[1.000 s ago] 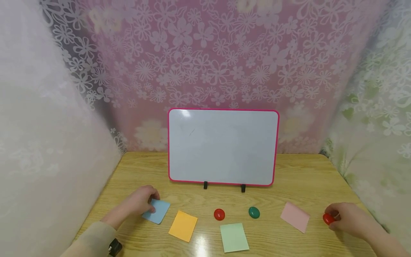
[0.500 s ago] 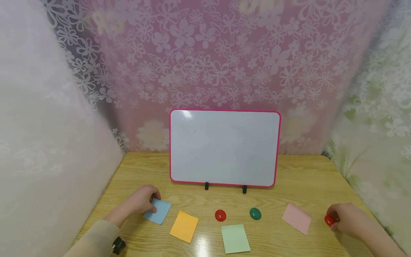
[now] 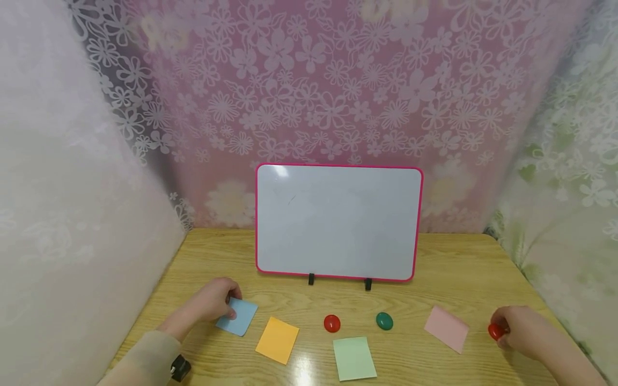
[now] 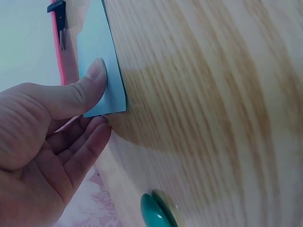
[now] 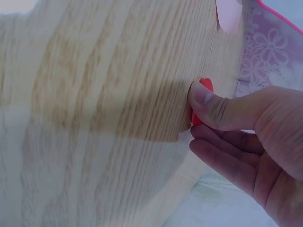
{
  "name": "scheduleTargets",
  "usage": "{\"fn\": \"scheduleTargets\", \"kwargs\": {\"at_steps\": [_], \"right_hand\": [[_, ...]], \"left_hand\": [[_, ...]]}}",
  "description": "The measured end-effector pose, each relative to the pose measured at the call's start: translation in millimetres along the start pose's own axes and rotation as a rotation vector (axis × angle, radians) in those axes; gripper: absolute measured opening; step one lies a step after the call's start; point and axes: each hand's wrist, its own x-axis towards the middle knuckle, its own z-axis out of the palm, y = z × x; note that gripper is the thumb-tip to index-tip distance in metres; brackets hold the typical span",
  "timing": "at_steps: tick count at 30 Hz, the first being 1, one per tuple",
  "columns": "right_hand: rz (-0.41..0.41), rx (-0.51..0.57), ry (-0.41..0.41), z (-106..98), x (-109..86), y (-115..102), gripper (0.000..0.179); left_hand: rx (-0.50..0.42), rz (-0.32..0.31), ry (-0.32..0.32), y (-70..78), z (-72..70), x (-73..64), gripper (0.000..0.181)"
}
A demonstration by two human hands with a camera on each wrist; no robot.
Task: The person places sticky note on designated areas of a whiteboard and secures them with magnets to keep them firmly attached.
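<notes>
At the left of the table, my left hand pinches a corner of a blue sticky note. The left wrist view shows the thumb flat on the note's face and the other fingers curled at its edge. A green oval magnet lies near those fingers, hidden in the head view. At the far right, my right hand holds a red magnet between thumb and fingers, low over the wood; the thumb covers part of it.
A whiteboard with a pink frame stands at the back on black feet. Between the hands lie an orange note, a red magnet, a green magnet, a pale green note and a pink note. Curtains surround the table.
The head view has shifted slightly, so everything sits a little further right in it. Both hands keep their places and their holds on the blue sticky note and the red magnet.
</notes>
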Motion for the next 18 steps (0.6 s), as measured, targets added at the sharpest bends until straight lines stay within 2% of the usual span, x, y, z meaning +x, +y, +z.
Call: {"fn": "scheduleTargets", "kwargs": {"at_steps": [4, 10, 18], "right_hand": [[0.005, -0.015, 0.008, -1, -0.7, 0, 0.030], [0.028, -0.007, -0.016, 0, -0.9, -1, 0.029], [0.036, 0.015, 0.000, 2, -2.0, -1, 0.029]], "left_hand": [[-0.008, 0.026, -0.002, -1.9, 0.1, 2.0, 0.036], [-0.010, 0.101, -0.009, -10.9, 1.6, 0.6, 0.034], [0.019, 0.171, -0.003, -11.2, -0.3, -0.5, 0.018]]}}
